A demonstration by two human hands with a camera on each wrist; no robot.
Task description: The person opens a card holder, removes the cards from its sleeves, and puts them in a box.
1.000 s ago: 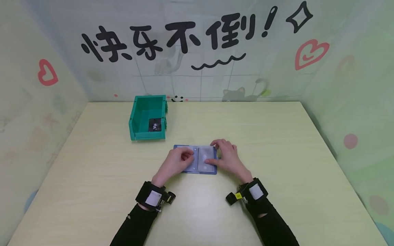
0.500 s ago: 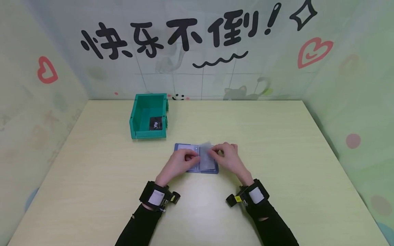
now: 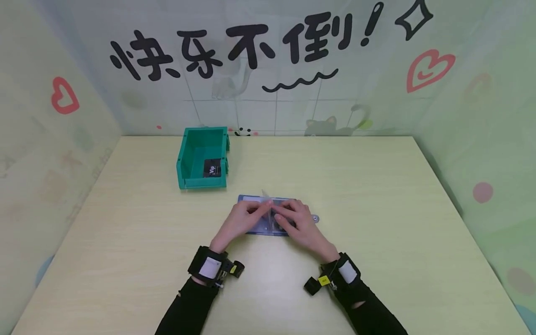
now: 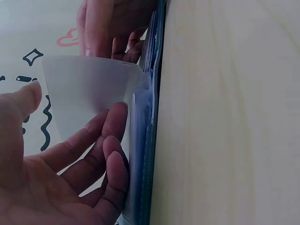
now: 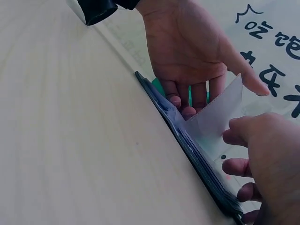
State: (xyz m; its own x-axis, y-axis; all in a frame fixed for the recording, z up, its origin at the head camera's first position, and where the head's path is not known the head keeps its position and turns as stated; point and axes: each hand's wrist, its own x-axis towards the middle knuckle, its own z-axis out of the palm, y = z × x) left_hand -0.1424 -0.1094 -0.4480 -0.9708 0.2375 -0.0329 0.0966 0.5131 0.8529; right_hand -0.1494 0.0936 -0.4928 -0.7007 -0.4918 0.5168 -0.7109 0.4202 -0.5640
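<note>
1. Head view: a blue card holder lies open on the pale table, just in front of a green bin that holds a black card. The left hand rests on the holder's left half and the right hand on its right half, the fingertips of the two meeting over the middle fold, where a clear sleeve stands up. A small snap tab sticks out past the right hand. Whether either hand pinches the sleeve cannot be told from here

2. Left wrist view: the left hand has its fingers loosely bent behind the frosted clear sleeve, touching its lower part, the thumb apart from it. The holder shows edge-on as a stack of blue pages against the table. The right hand shows beyond the sleeve

3. Right wrist view: the left hand has its fingertips on the holder, straight and relaxed, behind the raised sleeve. The right hand has its thumb against the sleeve's near face with the fingers curled below; a true pinch cannot be confirmed
</note>
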